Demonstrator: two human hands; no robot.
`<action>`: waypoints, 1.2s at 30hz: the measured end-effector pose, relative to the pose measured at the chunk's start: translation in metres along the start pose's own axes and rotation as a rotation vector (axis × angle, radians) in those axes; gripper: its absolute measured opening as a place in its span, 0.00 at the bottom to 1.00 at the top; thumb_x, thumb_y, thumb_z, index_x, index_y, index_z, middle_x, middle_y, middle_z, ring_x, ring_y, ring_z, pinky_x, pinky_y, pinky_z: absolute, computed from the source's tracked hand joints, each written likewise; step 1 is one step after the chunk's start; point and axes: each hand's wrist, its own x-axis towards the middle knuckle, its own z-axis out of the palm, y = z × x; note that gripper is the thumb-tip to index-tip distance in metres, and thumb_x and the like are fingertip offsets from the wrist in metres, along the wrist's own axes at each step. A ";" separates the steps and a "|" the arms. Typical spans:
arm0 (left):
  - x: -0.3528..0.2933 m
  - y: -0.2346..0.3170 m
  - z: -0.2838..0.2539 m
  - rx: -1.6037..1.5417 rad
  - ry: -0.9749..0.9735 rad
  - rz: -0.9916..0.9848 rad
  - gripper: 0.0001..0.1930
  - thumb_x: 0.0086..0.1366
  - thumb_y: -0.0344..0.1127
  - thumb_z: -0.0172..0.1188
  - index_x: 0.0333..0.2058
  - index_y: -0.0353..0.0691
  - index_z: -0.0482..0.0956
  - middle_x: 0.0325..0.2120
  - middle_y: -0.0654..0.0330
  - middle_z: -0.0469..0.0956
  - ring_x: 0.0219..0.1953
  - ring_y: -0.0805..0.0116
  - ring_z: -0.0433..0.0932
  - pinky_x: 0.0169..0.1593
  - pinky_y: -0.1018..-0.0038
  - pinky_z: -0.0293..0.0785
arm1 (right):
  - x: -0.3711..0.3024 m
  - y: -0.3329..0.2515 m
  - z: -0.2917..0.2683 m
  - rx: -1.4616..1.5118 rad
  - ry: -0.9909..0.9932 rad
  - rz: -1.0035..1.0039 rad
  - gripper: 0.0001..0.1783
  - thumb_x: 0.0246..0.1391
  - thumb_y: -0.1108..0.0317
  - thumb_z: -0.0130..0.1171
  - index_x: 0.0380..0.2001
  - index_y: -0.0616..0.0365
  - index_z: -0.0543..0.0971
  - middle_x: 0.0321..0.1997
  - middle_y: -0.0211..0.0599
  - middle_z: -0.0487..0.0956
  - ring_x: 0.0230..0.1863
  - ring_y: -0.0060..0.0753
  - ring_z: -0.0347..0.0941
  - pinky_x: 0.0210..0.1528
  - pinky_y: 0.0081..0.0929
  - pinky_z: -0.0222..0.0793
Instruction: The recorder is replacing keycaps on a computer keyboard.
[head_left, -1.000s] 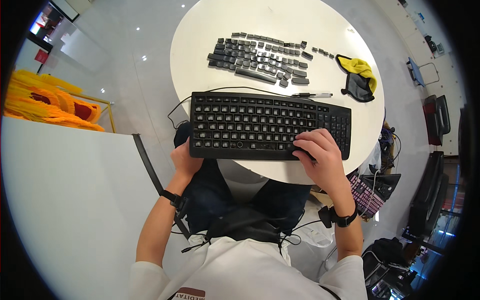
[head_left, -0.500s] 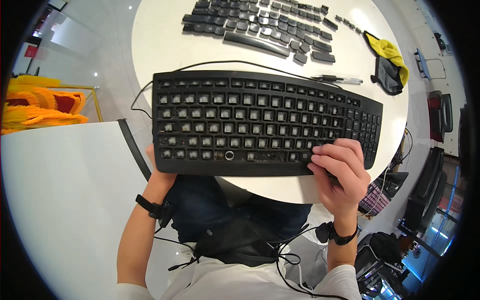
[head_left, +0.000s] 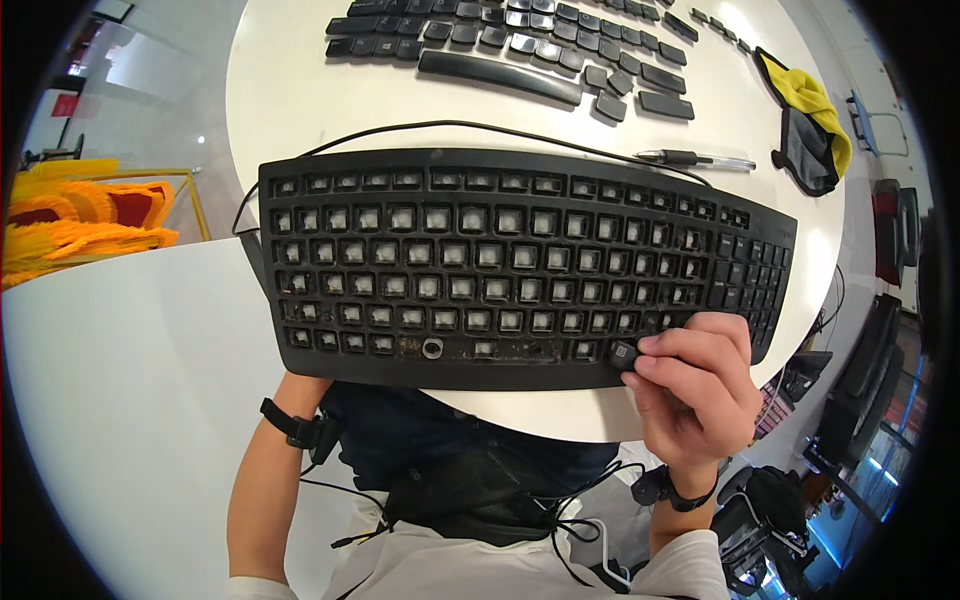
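A black keyboard [head_left: 470, 376] stretches across the middle in front of me. Most of its main section has no keycaps and shows pale switch stems, while the number pad on the right still carries its keys. At the lower right of the bare section, my right hand [head_left: 700, 385] is closed, pinching a small dark keycap [head_left: 622, 354] between thumb and fingers. That keycap sits tilted above the bottom row. My left hand [head_left: 306, 387] reaches behind the keyboard's lower left corner; only the wrist end shows and its fingers are hidden.
Loose black keycaps [head_left: 520, 45] lie in rows at the far side of the white round table [head_left: 290, 110], with a long space bar [head_left: 498, 78] nearest. A pen [head_left: 695, 160] and a yellow and grey cloth [head_left: 812, 120] lie at right. A black cable [head_left: 450, 123] curves behind the keyboard.
The keycap in my right hand has come up from the board and tilted. The keyboard appears larger and lower in view. My left hand has slipped further out of sight behind it.
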 end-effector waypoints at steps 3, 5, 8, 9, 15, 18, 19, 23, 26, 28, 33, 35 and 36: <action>0.001 -0.001 0.005 -0.037 0.005 -0.029 0.07 0.60 0.41 0.75 0.29 0.47 0.89 0.22 0.57 0.85 0.23 0.51 0.85 0.25 0.61 0.74 | 0.000 -0.001 0.000 -0.025 -0.015 -0.031 0.22 0.36 0.80 0.85 0.38 0.56 0.90 0.41 0.35 0.90 0.40 0.43 0.78 0.42 0.38 0.76; 0.002 -0.003 0.010 -0.080 0.018 -0.058 0.07 0.61 0.41 0.74 0.29 0.47 0.89 0.22 0.57 0.85 0.23 0.51 0.85 0.25 0.62 0.74 | 0.000 -0.001 -0.001 -0.027 -0.017 -0.047 0.21 0.36 0.81 0.84 0.38 0.56 0.90 0.42 0.35 0.89 0.40 0.43 0.78 0.42 0.38 0.76; 0.002 -0.008 0.019 -0.178 0.075 -0.136 0.06 0.61 0.41 0.74 0.29 0.47 0.89 0.22 0.57 0.85 0.23 0.51 0.85 0.25 0.62 0.74 | 0.001 -0.003 0.001 -0.042 -0.024 -0.086 0.20 0.36 0.82 0.81 0.36 0.56 0.88 0.41 0.34 0.88 0.40 0.45 0.78 0.42 0.41 0.76; 0.003 -0.011 0.024 -0.232 0.104 -0.179 0.06 0.61 0.41 0.74 0.29 0.47 0.89 0.22 0.57 0.85 0.23 0.51 0.85 0.25 0.62 0.74 | 0.001 -0.004 0.002 -0.044 -0.025 -0.080 0.19 0.36 0.82 0.81 0.35 0.56 0.88 0.41 0.33 0.87 0.40 0.45 0.78 0.42 0.41 0.77; 0.017 -0.001 0.010 0.026 0.043 0.007 0.10 0.60 0.41 0.73 0.26 0.45 0.83 0.19 0.55 0.80 0.20 0.51 0.81 0.24 0.61 0.71 | 0.024 -0.016 -0.027 -0.085 -0.025 -0.041 0.18 0.38 0.83 0.79 0.34 0.54 0.87 0.41 0.35 0.87 0.42 0.47 0.80 0.44 0.39 0.79; 0.029 0.013 -0.001 0.206 -0.012 0.106 0.14 0.61 0.42 0.72 0.25 0.43 0.79 0.18 0.53 0.77 0.20 0.48 0.80 0.24 0.60 0.71 | 0.066 -0.005 -0.034 -0.151 0.044 -0.063 0.15 0.42 0.82 0.78 0.33 0.57 0.86 0.39 0.37 0.87 0.43 0.47 0.82 0.46 0.38 0.81; 0.031 0.016 -0.004 0.243 -0.026 0.148 0.12 0.62 0.43 0.72 0.28 0.43 0.81 0.19 0.54 0.78 0.20 0.48 0.80 0.24 0.60 0.71 | 0.082 0.003 -0.031 -0.180 0.035 -0.084 0.14 0.43 0.82 0.78 0.33 0.57 0.86 0.39 0.37 0.87 0.43 0.46 0.83 0.47 0.38 0.81; 0.034 0.020 -0.002 0.306 -0.029 0.212 0.19 0.62 0.46 0.72 0.45 0.41 0.83 0.21 0.56 0.80 0.22 0.50 0.83 0.23 0.59 0.71 | 0.125 0.030 -0.013 -0.220 -0.054 -0.057 0.11 0.48 0.81 0.78 0.34 0.59 0.88 0.40 0.38 0.89 0.47 0.46 0.84 0.49 0.39 0.83; 0.032 0.017 0.000 0.365 -0.056 0.195 0.24 0.61 0.47 0.73 0.50 0.40 0.82 0.21 0.57 0.81 0.23 0.51 0.84 0.23 0.59 0.71 | 0.135 0.041 -0.007 -0.223 -0.104 -0.014 0.09 0.50 0.80 0.78 0.35 0.59 0.89 0.40 0.39 0.90 0.47 0.48 0.84 0.50 0.41 0.83; 0.030 0.017 0.000 0.386 -0.067 0.173 0.26 0.60 0.48 0.74 0.51 0.39 0.81 0.21 0.57 0.81 0.23 0.51 0.84 0.23 0.59 0.71 | 0.141 0.042 -0.004 -0.224 -0.139 0.023 0.08 0.51 0.79 0.78 0.35 0.59 0.89 0.41 0.39 0.91 0.47 0.48 0.84 0.50 0.42 0.82; 0.030 0.016 0.001 0.362 -0.056 0.173 0.24 0.58 0.46 0.75 0.48 0.39 0.80 0.20 0.56 0.78 0.22 0.49 0.82 0.23 0.58 0.71 | 0.146 0.045 0.003 -0.250 -0.221 0.062 0.06 0.53 0.79 0.77 0.35 0.60 0.91 0.41 0.40 0.91 0.49 0.50 0.83 0.53 0.43 0.81; 0.032 0.018 0.002 0.345 -0.046 0.178 0.23 0.58 0.45 0.75 0.47 0.40 0.79 0.20 0.56 0.78 0.22 0.48 0.82 0.23 0.58 0.71 | 0.148 0.046 0.004 -0.254 -0.219 0.053 0.06 0.53 0.79 0.77 0.35 0.60 0.91 0.41 0.40 0.91 0.49 0.50 0.82 0.54 0.43 0.81; 0.034 0.019 0.002 0.333 -0.034 0.182 0.22 0.58 0.45 0.74 0.46 0.40 0.78 0.20 0.56 0.78 0.22 0.48 0.82 0.23 0.58 0.71 | 0.148 0.046 0.004 -0.253 -0.216 0.040 0.06 0.54 0.79 0.77 0.35 0.60 0.91 0.42 0.39 0.91 0.50 0.50 0.82 0.54 0.44 0.81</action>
